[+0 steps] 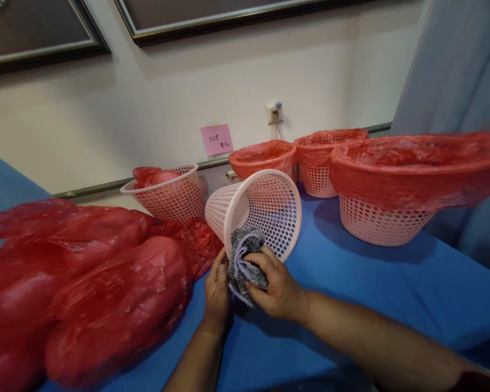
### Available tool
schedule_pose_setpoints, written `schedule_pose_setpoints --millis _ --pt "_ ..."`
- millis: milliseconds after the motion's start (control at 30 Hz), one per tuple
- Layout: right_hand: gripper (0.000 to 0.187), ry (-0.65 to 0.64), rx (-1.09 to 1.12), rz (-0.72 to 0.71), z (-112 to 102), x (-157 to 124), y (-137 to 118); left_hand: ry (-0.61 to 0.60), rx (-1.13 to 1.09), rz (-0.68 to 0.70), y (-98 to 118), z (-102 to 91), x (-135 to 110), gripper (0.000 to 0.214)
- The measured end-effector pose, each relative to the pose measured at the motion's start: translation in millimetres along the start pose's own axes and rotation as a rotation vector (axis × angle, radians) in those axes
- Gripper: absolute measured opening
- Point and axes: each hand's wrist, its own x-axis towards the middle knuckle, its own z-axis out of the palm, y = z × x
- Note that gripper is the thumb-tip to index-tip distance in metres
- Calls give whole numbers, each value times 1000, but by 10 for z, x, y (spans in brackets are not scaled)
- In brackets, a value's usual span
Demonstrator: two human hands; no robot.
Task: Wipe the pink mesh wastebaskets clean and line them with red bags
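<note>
A pale pink perforated wastebasket (224, 202) lies tipped on its side, its round mouth turned toward me. My left hand (218, 286) grips the basket's lower rim on the left, fingers closed along the edge. Bunched in my right hand (280, 286) is a grey cleaning cloth (245, 261) with a pale lilac edge. The cloth lies against the rim at the bottom of the mouth, partly inside it. My right fingers pinch its folds, and it hides part of the rim.
Red plastic bags (118, 305) heap up at the left. Behind them stands another pink basket (175, 198) with red plastic in it. Several baskets lined with red bags, one large (386, 220), stand at the right on the blue tablecloth (351, 283). A pink note (216, 140) and a socket (274, 114) are on the wall.
</note>
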Motion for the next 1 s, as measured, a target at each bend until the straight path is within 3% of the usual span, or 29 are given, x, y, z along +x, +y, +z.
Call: schedule_pose_setpoints --millis 100,200,300,400,500,633,733,833,1000 --pt "47 69 -166 -147 -6 252 -21 -64 -48 15 -36 -37 -11 60" --pt "41 147 -355 -180 -139 684 -15 -92 -61 -43 -58 -34 -21 57" --pt "48 234 -498 -23 -397 1105 92 -93 -56 -45 -39 9 -19 60" --pt "52 306 -597 299 -724 1279 360 -134 -67 -37 -16 47 -4 64" --pt "50 276 -646 633 -973 1111 680 -139 -68 -48 -28 58 14 65" --pt "49 5 -693 871 -974 566 893 -127 -90 -51 -61 68 34 68" --pt "48 -187 -606 872 -780 183 829 -122 -98 -49 -62 76 43 68" --pt "43 -304 -428 748 -573 -56 666 -109 -83 -44 -46 66 48 64" --pt "47 -389 302 717 -507 -177 509 -44 -26 -29 -18 34 69 58"
